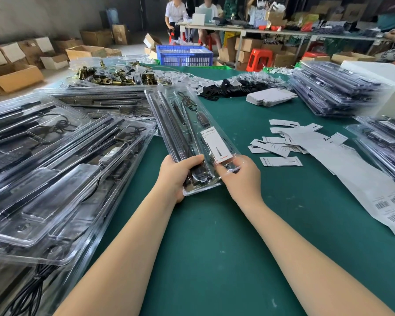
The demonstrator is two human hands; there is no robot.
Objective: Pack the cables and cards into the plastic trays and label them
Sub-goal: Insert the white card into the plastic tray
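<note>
Tray (187, 133) under inspection is a long clear plastic pack held above the green table (249, 224), its long axis running away from the person and leaning slightly left, near end at the hands. Dark rods and a coiled cable (187, 103) lie inside it, with a white card (217, 144) toward the near right corner. Left hand (176, 176) grips the near left corner, thumb curled over the top face. Right hand (242, 176) pinches the near right edge just below the card, fingers curled round the rim. Both hands are equally near, both grasping at the same end, so the far end hangs unsupported. Loose cards (281, 144) and a barcode label sheet (388, 201) lie to the right, nearer the right hand. Judgement: the label is the likely outstanding step. Filled trays (55, 179) are stacked to the left.
</note>
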